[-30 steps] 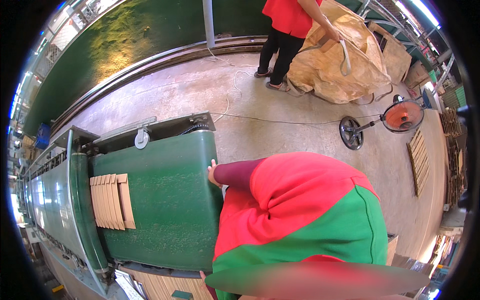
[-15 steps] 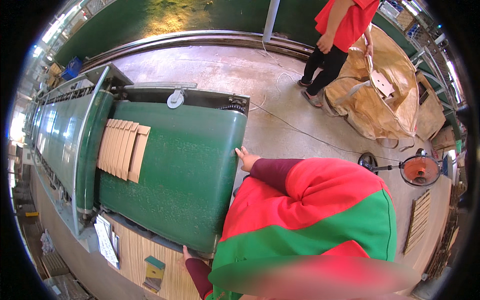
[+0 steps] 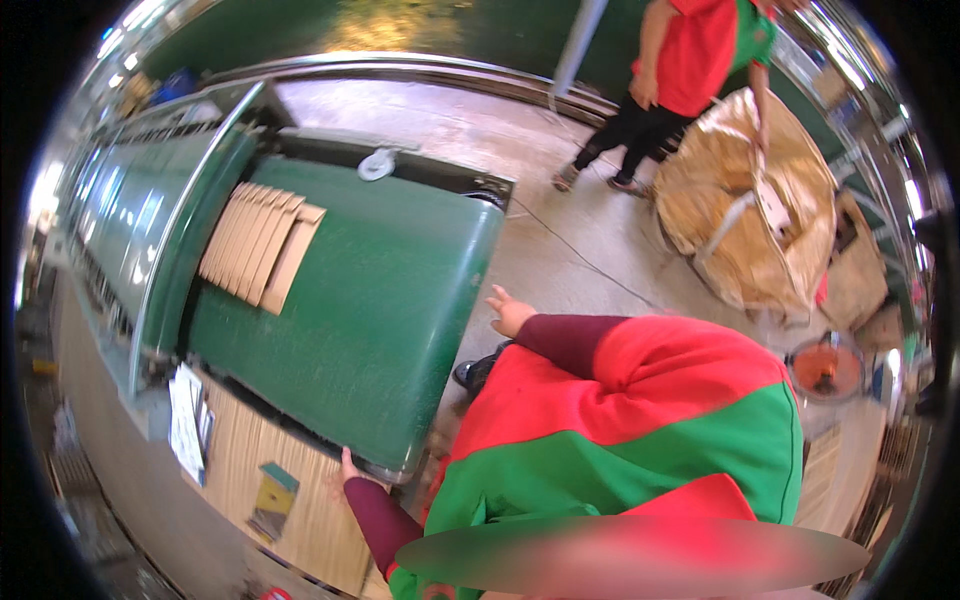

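Observation:
My right hand (image 3: pixel 512 312) is held just off the end of a wide green conveyor belt (image 3: pixel 370 300), its fingers spread and nothing in them. At the belt's near side edge is my left hand (image 3: pixel 347 466); one digit points up beside the frame, the other fingers are mostly hidden, and no held object shows. A row of overlapping flat brown cardboard pieces (image 3: pixel 258 245) lies on the belt, close to the roller and out of reach of both hands.
Another person (image 3: pixel 690 70) in red and green stands by a large tan woven sack (image 3: pixel 740 210). An orange-centred fan (image 3: pixel 825 370) stands to the right. Papers (image 3: pixel 188 425) and a green-and-yellow packet (image 3: pixel 272 498) lie on the wood-grain board (image 3: pixel 310 510). A cable (image 3: pixel 580 255) crosses the floor.
My right hand has come away from the belt's end. My left hand stays at the side edge. The other person has shifted, a hand now at the sack's rim. The whole view has turned slightly.

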Action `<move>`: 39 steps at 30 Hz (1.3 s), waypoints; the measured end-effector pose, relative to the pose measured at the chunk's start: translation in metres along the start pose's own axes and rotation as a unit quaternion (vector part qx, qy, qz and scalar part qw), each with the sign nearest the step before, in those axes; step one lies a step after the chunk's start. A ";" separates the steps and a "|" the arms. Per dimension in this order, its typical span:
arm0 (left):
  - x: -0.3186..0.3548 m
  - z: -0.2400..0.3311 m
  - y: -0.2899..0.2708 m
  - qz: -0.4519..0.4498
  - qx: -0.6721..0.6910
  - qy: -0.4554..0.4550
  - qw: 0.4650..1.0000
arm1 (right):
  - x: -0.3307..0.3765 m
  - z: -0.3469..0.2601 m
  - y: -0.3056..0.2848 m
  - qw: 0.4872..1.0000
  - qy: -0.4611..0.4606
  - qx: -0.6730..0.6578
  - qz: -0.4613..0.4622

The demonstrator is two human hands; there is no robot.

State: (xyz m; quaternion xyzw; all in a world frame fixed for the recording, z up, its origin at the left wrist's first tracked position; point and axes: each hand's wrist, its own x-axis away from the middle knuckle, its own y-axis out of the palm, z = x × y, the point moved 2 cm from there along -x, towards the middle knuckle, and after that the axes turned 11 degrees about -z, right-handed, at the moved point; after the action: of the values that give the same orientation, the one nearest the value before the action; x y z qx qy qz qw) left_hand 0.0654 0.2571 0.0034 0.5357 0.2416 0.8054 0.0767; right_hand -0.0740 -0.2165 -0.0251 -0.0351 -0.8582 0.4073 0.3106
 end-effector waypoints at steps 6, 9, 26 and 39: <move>-0.012 -0.005 -0.026 0.084 -0.042 0.079 0.992 | -0.002 0.029 0.003 0.994 0.036 -0.076 0.067; -0.012 0.008 -0.038 0.432 -0.381 0.075 0.814 | -0.023 0.018 -0.002 0.980 0.077 -0.166 0.075; -0.050 -0.058 0.068 0.528 -0.520 0.156 0.653 | -0.295 -0.328 -0.066 0.912 -0.360 0.188 0.058; -0.086 -0.060 0.186 0.273 -0.501 0.364 0.736 | -0.381 -0.382 -0.088 0.905 -0.371 0.209 0.003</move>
State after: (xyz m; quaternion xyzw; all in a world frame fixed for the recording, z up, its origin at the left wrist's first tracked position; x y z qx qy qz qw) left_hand 0.0718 0.0435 0.0017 0.1291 -0.3440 0.9299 0.0177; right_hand 0.4641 -0.1362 0.0278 0.1816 -0.8064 0.5619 -0.0313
